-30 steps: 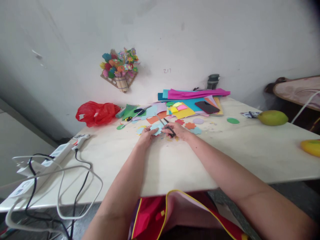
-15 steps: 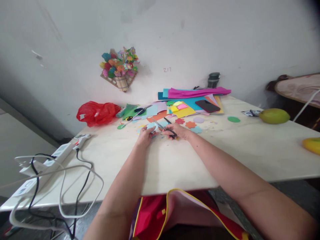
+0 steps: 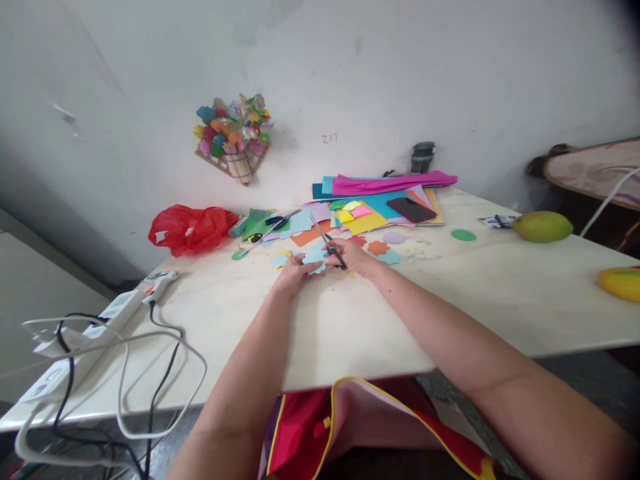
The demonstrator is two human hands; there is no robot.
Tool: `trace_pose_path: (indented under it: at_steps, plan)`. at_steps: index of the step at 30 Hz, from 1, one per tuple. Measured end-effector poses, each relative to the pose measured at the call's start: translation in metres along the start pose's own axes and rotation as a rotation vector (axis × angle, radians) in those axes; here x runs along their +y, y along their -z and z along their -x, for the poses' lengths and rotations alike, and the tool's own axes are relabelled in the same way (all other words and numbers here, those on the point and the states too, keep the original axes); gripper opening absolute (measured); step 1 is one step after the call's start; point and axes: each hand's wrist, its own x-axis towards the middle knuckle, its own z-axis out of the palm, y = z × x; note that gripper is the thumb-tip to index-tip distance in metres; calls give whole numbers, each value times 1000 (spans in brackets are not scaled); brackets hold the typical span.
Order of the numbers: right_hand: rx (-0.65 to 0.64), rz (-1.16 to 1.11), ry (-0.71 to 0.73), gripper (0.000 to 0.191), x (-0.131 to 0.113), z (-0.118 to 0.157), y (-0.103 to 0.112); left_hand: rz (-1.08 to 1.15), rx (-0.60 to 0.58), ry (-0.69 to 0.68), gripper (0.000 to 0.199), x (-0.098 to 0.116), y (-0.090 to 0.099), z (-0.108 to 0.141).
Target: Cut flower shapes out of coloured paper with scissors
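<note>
My left hand (image 3: 295, 272) pinches a light blue paper flower (image 3: 315, 256) with a scalloped edge, just above the table. In my right hand (image 3: 350, 257) is a pair of scissors (image 3: 320, 231) with dark handles, its blades pointing away from me and up to the left. The flower lies right beside the scissors, and the fingers of my right hand are close to its right edge; whether they touch it I cannot tell. Around the hands lie a red paper flower (image 3: 357, 240), an orange paper flower (image 3: 379, 247) and another light blue piece (image 3: 390, 257).
Coloured sheets (image 3: 380, 213) with a phone (image 3: 411, 210) on them lie at the back. A second pair of scissors (image 3: 280, 220) and a red plastic bag (image 3: 193, 228) are to the left. A power strip (image 3: 103, 327) with cables stands on the left; a green mango (image 3: 543, 227) lies right.
The scissors have swung to point more away from me, off the flower. The light blue flower now shows more fully between my hands. The whole view has shifted slightly.
</note>
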Motion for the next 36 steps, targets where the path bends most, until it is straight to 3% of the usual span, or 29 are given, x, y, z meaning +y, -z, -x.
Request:
trace_pose_path:
  at_steps: [12,20,25,31,36]
  plan:
    - [53,44,47,27,3,-2,-3,93,10,-35,28,-1,1,-2]
    - [-23,55,-24,30,2,2,1,123,84,-116,36,1,2,-3]
    - [-54,175,-78,28,-4,6,6,163,179,-123,39,0,5,-6]
    - [-192,245,-95,29,-3,6,9,230,205,-109,34,0,7,-6]
    - [-228,265,-100,28,0,5,8,299,230,-86,28,2,8,-6]
